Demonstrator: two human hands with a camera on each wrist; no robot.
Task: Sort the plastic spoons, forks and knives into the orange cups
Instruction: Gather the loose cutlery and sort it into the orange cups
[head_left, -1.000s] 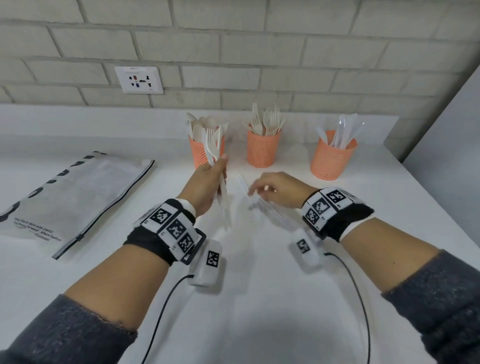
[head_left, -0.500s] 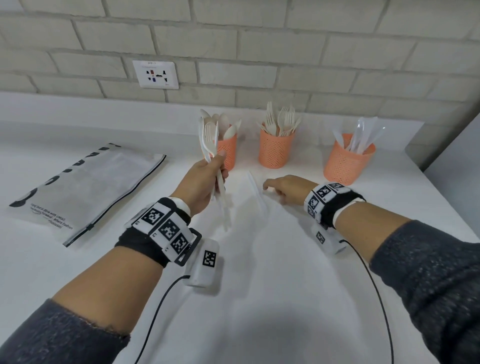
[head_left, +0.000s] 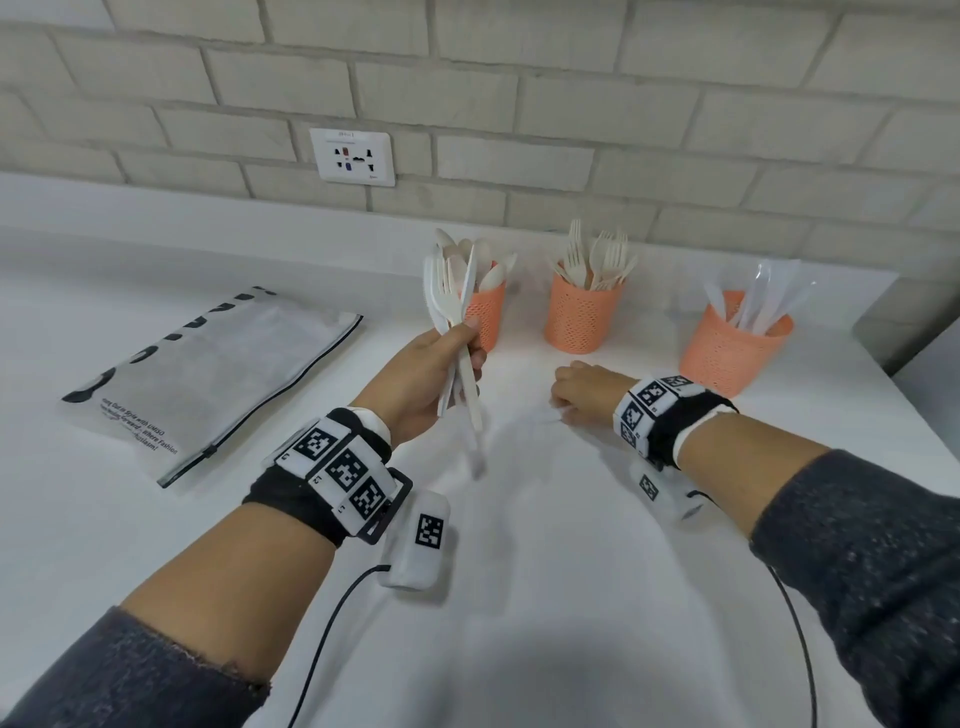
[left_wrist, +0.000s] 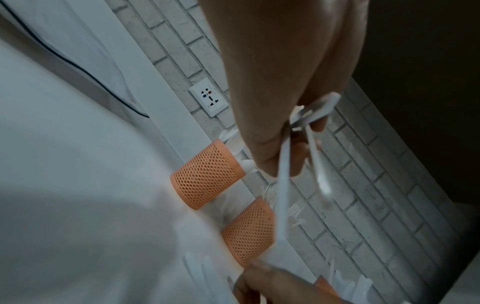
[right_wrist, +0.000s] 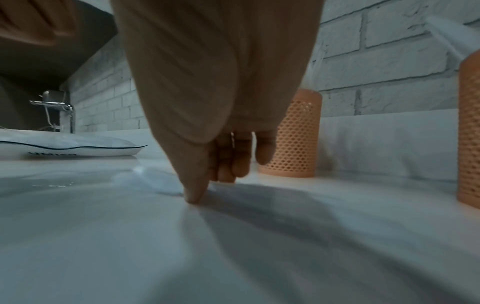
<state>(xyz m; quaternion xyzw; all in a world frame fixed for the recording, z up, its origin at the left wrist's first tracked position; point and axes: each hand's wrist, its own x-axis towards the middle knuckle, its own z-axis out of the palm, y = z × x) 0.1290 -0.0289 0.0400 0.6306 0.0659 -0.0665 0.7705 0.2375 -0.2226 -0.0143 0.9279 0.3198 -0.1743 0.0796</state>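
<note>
Three orange mesh cups stand at the back of the white counter: spoons (head_left: 483, 317), forks (head_left: 582, 317), knives (head_left: 732, 348). My left hand (head_left: 441, 364) grips a bundle of white plastic cutlery (head_left: 449, 291) upright in front of the spoon cup; forks and a knife show in it. In the left wrist view the handles (left_wrist: 283, 195) hang below the fist. My right hand (head_left: 576, 389) lies low on the counter in front of the fork cup (right_wrist: 293, 133), fingers curled. Its thumb tip (right_wrist: 194, 195) pinches the end of a clear plastic piece (right_wrist: 158, 183) lying flat.
A grey zip bag (head_left: 208, 379) lies on the left of the counter. A wall socket (head_left: 353, 163) sits in the brick wall above the back ledge. A metal tap (right_wrist: 52, 105) stands far left. A grey panel closes off the right side. Wrist cables trail toward me.
My right hand has drawn back to the right and dropped onto the counter. The left hand keeps its hold on the bundle, held a little higher.
</note>
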